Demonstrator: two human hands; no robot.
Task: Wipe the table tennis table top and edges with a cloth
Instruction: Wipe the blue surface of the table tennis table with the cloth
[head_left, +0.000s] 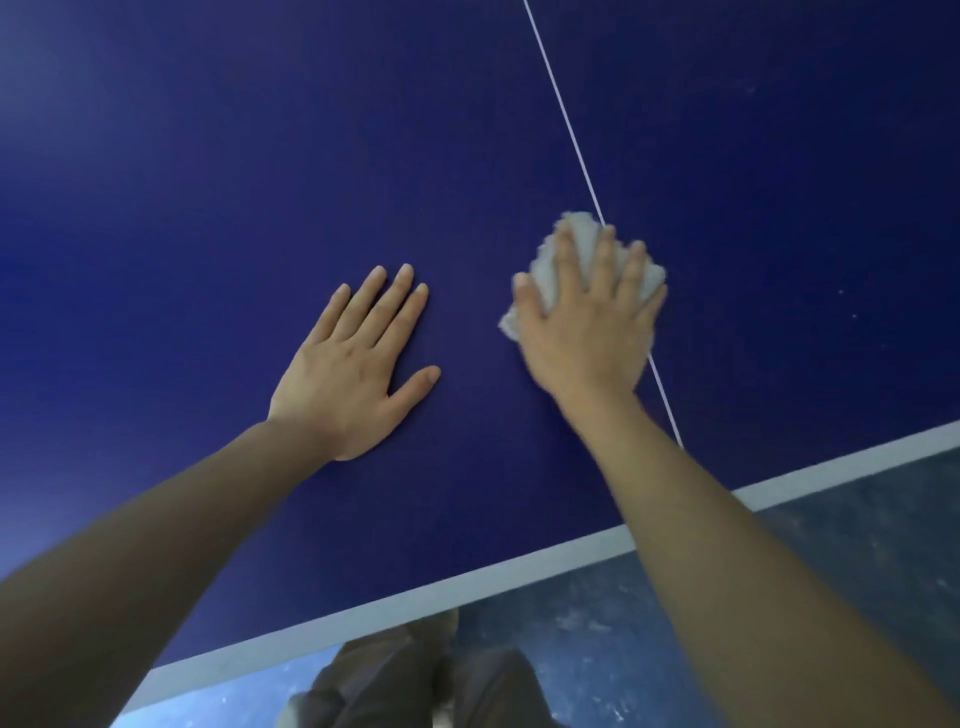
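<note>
While the right hand (587, 332) presses the cloth (582, 244) with fingers spread over the white centre line (563, 109), left hand (353, 364) flat, the blue desk (208, 182) looks partly wiped (specks remain far right, edges seemingly untouched).

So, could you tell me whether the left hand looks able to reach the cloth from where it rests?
Probably yes: the left hand lies flat beside the cloth, with bare table between them; only the right hand covers it.
</note>
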